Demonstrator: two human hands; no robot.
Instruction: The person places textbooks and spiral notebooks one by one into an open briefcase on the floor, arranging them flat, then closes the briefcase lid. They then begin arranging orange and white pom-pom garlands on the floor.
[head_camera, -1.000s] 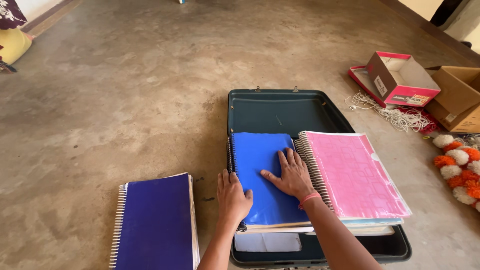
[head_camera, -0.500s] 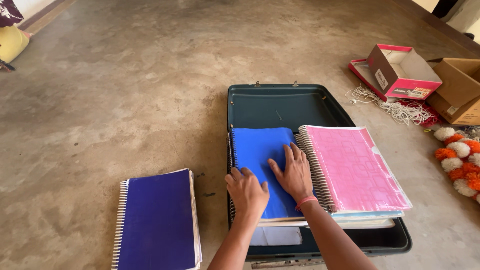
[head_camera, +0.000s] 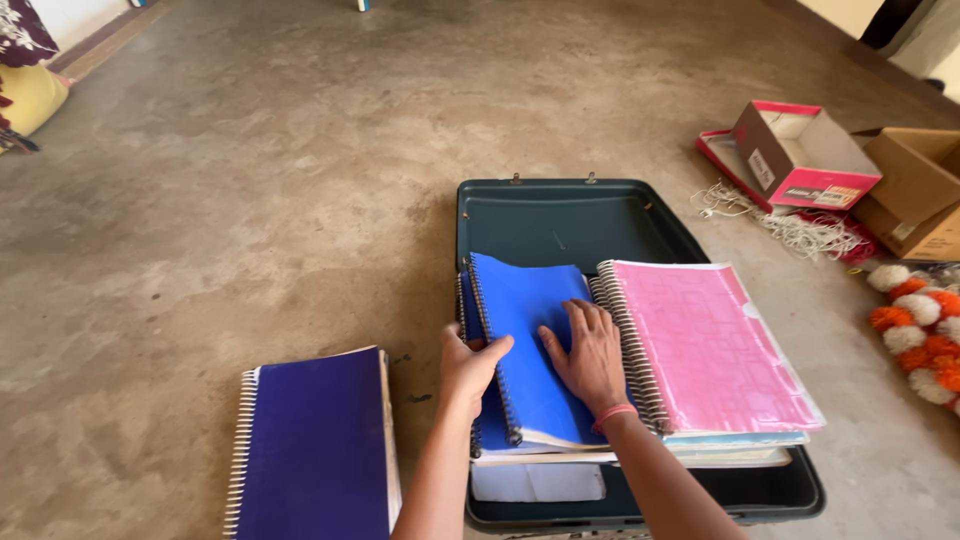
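Blue notebook: the spiral-bound blue notebook sits on the left stack inside the dark case, its spine edge tipped up off the book beneath, as far as I can judge.
Left hand: my left hand is closed over that raised spine edge, thumb on top, fingers tucked under.
Right hand: my right hand lies flat and spread on the blue cover, pressing it and gripping nothing.
Slip risk: I think the glossy cover could slide out from under the flat palm, since only one edge is really held.
Snag risk: the wire coil lies just beside the coil of the pink notebook; I reckon the two could catch and drag the pink one askew.
Stack risk: the loose white sheets under the pile look likely to shift or crease if the stack tilts.
Floor: a dark blue notebook lies on the concrete floor left of the case, well apart from both hands.
Further out: a pink box, a cardboard box and an orange-and-white garland lie to the right.
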